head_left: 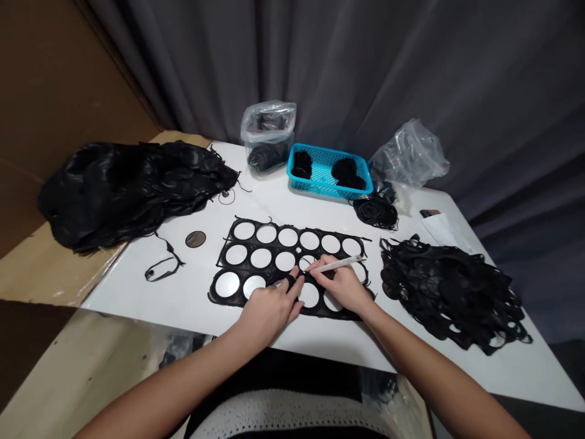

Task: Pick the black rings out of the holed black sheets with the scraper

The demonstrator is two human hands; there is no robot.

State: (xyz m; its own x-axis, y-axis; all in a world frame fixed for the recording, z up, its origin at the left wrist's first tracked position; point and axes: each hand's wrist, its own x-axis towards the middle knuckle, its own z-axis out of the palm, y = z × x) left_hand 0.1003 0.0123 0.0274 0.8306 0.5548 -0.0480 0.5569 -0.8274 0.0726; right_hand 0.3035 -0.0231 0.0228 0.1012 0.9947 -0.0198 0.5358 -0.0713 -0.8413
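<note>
A thin black sheet (274,245) with rows of round holes lies flat on the white table, and the table top shows through the holes. My left hand (269,305) rests on its front part, fingers stretched out and fingertips pressing near the middle. Something black shows at these fingers; I cannot tell what. My right hand (340,283) is closed round a slim white pen-like tool (340,263), whose tip is hidden among the fingers over the sheet. Thin black strands lie by the fingertips. The two hands nearly meet.
Left lies a big heap of black sheets (132,189), with a dark disc (195,239) and a black scrap (163,268) nearby. Behind stand a bagged tub (269,137) and a blue basket (326,190) with black pieces. Holed black scraps (452,292) pile up right, below a clear bag (414,155).
</note>
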